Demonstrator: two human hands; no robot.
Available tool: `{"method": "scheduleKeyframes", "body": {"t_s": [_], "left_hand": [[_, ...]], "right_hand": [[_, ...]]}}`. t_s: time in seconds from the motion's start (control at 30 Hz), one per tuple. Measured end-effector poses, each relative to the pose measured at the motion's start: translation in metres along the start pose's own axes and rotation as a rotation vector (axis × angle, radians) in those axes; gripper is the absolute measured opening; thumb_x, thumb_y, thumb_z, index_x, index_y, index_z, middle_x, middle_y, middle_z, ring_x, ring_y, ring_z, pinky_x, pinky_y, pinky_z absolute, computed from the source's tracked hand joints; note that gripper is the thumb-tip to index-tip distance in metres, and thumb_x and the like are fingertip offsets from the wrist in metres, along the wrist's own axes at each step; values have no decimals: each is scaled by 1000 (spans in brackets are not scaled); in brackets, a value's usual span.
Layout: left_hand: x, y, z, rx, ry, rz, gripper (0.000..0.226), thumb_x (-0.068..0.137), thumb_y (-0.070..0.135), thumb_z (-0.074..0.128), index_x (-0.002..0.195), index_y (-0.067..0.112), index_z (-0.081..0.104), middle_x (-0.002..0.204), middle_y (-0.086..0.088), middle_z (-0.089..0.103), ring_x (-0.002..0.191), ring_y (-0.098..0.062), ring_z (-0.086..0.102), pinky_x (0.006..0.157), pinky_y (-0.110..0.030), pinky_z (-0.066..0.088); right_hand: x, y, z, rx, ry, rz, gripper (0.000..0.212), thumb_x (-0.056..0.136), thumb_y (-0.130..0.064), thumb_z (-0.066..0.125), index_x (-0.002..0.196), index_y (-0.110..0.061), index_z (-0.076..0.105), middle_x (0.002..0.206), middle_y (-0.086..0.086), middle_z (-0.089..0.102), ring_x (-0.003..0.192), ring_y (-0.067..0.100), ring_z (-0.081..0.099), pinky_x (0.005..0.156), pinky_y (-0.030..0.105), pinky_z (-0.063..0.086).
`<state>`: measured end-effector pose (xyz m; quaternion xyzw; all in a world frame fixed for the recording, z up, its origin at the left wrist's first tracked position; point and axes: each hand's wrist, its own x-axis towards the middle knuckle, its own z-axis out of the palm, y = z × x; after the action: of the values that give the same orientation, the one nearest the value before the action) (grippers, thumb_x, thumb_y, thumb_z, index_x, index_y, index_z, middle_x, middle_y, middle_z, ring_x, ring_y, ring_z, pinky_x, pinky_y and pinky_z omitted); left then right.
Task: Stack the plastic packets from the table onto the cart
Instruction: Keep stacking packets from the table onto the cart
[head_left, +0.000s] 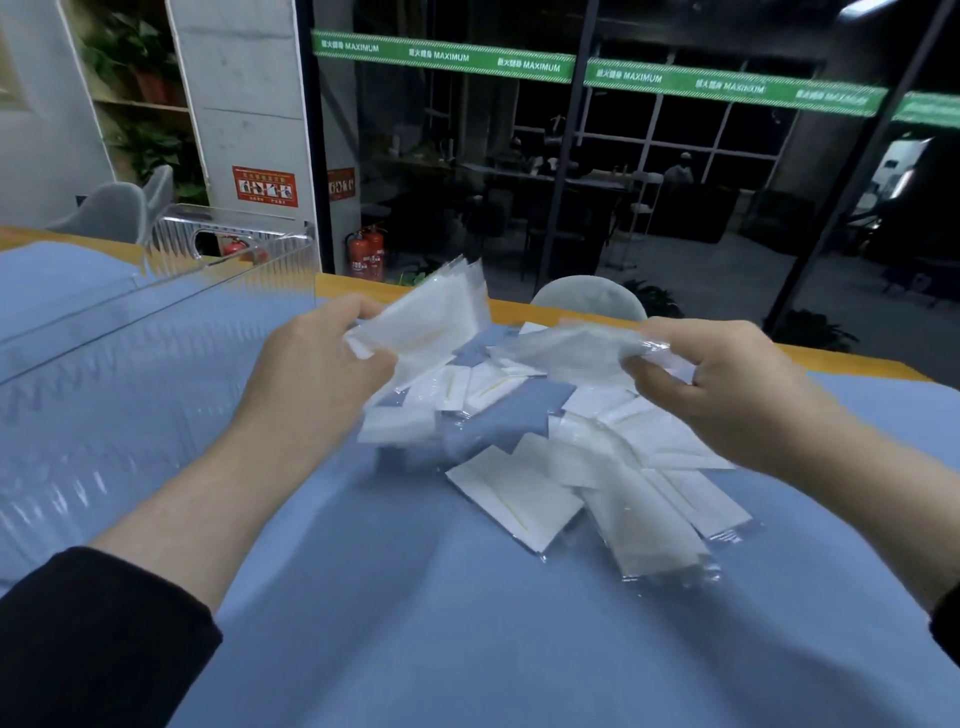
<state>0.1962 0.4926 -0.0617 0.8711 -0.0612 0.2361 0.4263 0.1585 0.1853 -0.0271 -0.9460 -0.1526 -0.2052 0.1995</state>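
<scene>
Several clear plastic packets with white contents lie in a loose pile (597, 467) on the blue cloth of the table (415, 623). My left hand (317, 364) grips a small bunch of packets (436, 317), lifted above the pile's far left side. My right hand (727, 379) pinches another packet (566, 345) by its right end, held just above the pile. The two held bunches are close together but apart. A clear plastic bin (156, 322) stands to the left of my left hand.
The table's orange far edge (519, 306) runs behind the pile. A grey chair back (589, 299) rises beyond it. Dark glass walls, fire extinguishers (366, 254) and a shelf with plants stand further back.
</scene>
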Motion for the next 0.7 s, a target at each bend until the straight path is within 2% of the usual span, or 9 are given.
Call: {"method": "scheduleKeyframes", "body": {"t_s": [0.13, 0.2, 0.27, 0.33, 0.4, 0.47, 0.53, 0.6, 0.7], "left_hand": [[-12, 15, 0, -116, -34, 56, 21, 89, 15, 72, 97, 34, 70, 75, 5, 69, 54, -2, 52, 49, -12, 38], [-23, 28, 6, -179, -90, 51, 24, 89, 13, 73, 96, 36, 70, 67, 14, 67, 52, -3, 50, 48, -11, 36], [-33, 45, 16, -206, -166, 58, 31, 88, 11, 74, 96, 41, 68, 72, 20, 69, 56, -1, 53, 52, -10, 39], [-42, 67, 26, -206, -247, 88, 38, 87, 11, 76, 97, 45, 63, 85, 14, 71, 60, -3, 58, 56, -17, 47], [-53, 94, 34, -221, -331, 117, 36, 87, 12, 75, 100, 42, 60, 88, 10, 70, 53, -6, 56, 44, -23, 44], [-62, 117, 45, -195, -390, 153, 33, 87, 13, 74, 98, 41, 61, 86, 15, 70, 53, -5, 54, 44, -20, 41], [-76, 130, 62, -138, -469, 150, 33, 87, 14, 74, 95, 45, 62, 65, 24, 61, 49, -4, 48, 46, -17, 37], [-92, 133, 79, -154, -554, 102, 30, 86, 13, 72, 98, 40, 69, 52, 21, 51, 47, -4, 42, 48, -20, 35], [-110, 125, 92, -272, -605, 19, 24, 90, 13, 67, 100, 33, 76, 79, 22, 69, 69, 1, 59, 68, -20, 44]], "right_hand": [[-29, 0, -54, 12, -56, 126, 5, 93, -36, 64, 94, -35, 59, 68, -24, 60, 47, 6, 46, 43, 19, 35], [-47, 1, -77, 33, -83, 155, 10, 90, -34, 69, 97, -33, 62, 75, -21, 64, 48, 3, 48, 43, 15, 36], [-65, 3, -94, 15, -139, 195, 14, 87, -38, 70, 99, -38, 63, 80, -14, 66, 50, 4, 49, 46, 15, 38], [-83, 2, -104, -74, -249, 247, 17, 84, -48, 67, 99, -48, 59, 78, -18, 65, 52, 7, 47, 50, 22, 43], [-98, 2, -109, -182, -343, 256, 18, 85, -49, 65, 97, -56, 54, 74, -21, 61, 52, 9, 47, 48, 21, 40], [-109, 0, -107, -259, -374, 226, 21, 88, -43, 63, 99, -59, 53, 81, -19, 64, 63, 8, 53, 54, 23, 43], [-121, 3, -94, -265, -365, 182, 28, 90, -42, 63, 112, -56, 54, 95, -21, 64, 76, 6, 54, 63, 21, 44], [-135, 12, -75, -205, -290, 164, 35, 90, -45, 67, 121, -49, 53, 93, -23, 58, 81, 6, 52, 67, 15, 40], [-159, 40, -47, -6, -121, 104, 36, 83, -44, 77, 114, -36, 59, 105, -23, 55, 100, 4, 54, 82, 15, 42]]}}
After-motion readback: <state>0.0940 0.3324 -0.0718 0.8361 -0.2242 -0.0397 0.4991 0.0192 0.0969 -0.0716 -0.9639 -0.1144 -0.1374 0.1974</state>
